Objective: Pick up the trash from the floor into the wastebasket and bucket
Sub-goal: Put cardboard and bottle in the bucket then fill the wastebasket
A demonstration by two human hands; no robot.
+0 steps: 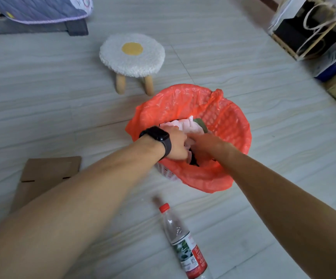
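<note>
The stool (131, 55) stands behind the wastebasket (233, 121), bottle (185, 244) before it, cardboard (42, 176) left, seemingly paper (189, 124) inside.

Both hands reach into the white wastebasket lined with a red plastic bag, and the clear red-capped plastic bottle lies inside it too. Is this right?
No: in the head view the clear red-capped plastic bottle lies on the floor outside the red-lined wastebasket; the left hand and right hand do reach in.

The wastebasket (168, 174) is white plastic lattice, lined with a thin, crinkled, glossy red plastic bag (229, 125). Near, the bottle (180, 234) is clear glossy plastic. Far, the stool (131, 55) has a nubbly cloth seat on smooth wooden legs. Left, matt brown cardboard (46, 174) lies on smooth floor tiles (42, 97).
</note>
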